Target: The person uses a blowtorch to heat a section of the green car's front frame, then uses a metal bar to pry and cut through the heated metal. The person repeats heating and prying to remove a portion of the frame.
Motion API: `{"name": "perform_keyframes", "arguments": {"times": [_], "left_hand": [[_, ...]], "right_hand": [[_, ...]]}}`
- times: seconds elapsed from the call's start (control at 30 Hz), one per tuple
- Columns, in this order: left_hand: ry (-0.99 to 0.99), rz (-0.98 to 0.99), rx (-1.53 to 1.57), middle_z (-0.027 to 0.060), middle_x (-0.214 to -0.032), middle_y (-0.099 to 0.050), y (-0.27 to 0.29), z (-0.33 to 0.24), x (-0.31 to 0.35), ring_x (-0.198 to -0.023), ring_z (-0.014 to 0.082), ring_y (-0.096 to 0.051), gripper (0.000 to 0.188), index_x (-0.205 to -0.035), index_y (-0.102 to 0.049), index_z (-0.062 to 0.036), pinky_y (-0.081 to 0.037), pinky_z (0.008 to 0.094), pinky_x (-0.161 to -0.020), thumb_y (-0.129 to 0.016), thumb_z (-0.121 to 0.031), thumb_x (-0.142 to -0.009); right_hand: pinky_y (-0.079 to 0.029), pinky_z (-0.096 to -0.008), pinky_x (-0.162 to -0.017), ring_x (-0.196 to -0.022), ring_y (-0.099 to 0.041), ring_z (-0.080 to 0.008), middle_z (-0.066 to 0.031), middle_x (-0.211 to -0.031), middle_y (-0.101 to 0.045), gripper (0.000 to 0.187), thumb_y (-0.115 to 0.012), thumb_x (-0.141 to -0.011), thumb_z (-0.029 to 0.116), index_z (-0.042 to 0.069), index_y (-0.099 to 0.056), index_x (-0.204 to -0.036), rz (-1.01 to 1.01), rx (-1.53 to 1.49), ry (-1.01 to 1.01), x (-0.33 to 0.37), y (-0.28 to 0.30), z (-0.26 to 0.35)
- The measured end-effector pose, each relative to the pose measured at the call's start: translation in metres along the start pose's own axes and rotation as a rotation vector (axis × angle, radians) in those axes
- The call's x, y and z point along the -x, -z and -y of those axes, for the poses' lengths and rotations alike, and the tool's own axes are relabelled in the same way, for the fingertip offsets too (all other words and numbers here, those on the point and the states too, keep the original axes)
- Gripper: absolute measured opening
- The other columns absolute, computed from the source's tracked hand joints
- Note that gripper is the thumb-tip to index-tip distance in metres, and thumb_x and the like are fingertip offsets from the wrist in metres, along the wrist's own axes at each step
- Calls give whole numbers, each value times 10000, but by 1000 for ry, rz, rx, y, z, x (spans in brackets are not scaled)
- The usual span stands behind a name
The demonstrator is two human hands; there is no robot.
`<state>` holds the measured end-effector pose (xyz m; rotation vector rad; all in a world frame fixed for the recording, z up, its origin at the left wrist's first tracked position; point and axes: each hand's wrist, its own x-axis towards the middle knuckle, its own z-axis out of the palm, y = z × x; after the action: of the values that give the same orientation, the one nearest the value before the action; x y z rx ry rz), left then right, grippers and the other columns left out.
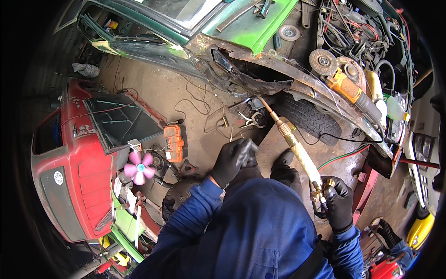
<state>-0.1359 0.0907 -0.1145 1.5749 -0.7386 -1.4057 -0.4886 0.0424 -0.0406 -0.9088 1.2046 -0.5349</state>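
My right hand (338, 204), in a black glove, grips the valve end of a long brass gas torch (304, 160). The torch slants up and left, its copper tip close to the rusty, ragged fender edge (274, 88) of a green car; whether they touch I cannot tell. My left hand (234, 160), also black-gloved, is closed in front of my body. A thin pale rod (231, 134) shows just above its fingers, but I cannot tell whether it is held there. No flame can be made out at the tip.
Below the fender stands a tyre (306, 116). A yellow angle grinder (350, 90) rests on the engine bay's edge. Red and green hoses (344, 156) and cables cross the floor. Left lie an orange case (173, 143), a pink fan (139, 167) and a red car body (88, 162). Another person's gloved hand (388, 232) shows lower right.
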Motion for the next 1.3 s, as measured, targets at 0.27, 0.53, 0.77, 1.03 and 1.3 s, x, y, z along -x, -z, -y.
{"name": "perform_keyframes", "arguments": {"times": [0.27,0.53,0.77,1.03,1.3], "left_hand": [[-256,-381,-236,-68,-723,-497,99,-54,-79,-634,14,-427,244,-1171,-712,-23,-420,238,-619,-541,-193,-1131],[-515,-556,-280,-6,-931,-673,118,-48,-191,-725,28,-565,256,-1225,-688,6,-446,208,-608,-754,-116,-1010],[-688,-735,-313,52,-1123,-723,107,-24,-222,-995,100,-647,410,-1364,-662,29,-534,265,-886,-775,-47,-977],[-857,-928,-551,48,-1053,-741,83,-16,-250,-947,108,-660,607,-1473,-618,19,-549,294,-864,-833,-65,-911],[-911,-1090,-884,70,-1011,-739,87,-10,-261,-834,124,-664,555,-1426,-666,32,-552,310,-760,-822,-103,-911]], "right_hand": [[-385,-228,-448,-493,-516,-46,-41,-790,-693,492,-782,-1000,407,-37,-706,-1199,-110,-84,-54,-17,-57,-33],[-452,-231,-536,-630,-588,-60,-53,-910,-728,396,-777,-990,261,-47,-707,-1228,-191,-156,-100,-54,-88,-87],[-504,-238,-621,-737,-641,-84,-76,-964,-733,489,-803,-948,323,-58,-703,-1238,-170,-219,-146,-94,-97,-95],[-504,-233,-586,-723,-638,-79,-65,-977,-724,489,-811,-957,326,-54,-699,-1244,-172,-268,-116,-128,-102,-90],[-510,-239,-594,-740,-649,-85,-71,-987,-730,453,-810,-952,289,-49,-707,-1236,-136,-233,-193,-141,-99,-76]]}}
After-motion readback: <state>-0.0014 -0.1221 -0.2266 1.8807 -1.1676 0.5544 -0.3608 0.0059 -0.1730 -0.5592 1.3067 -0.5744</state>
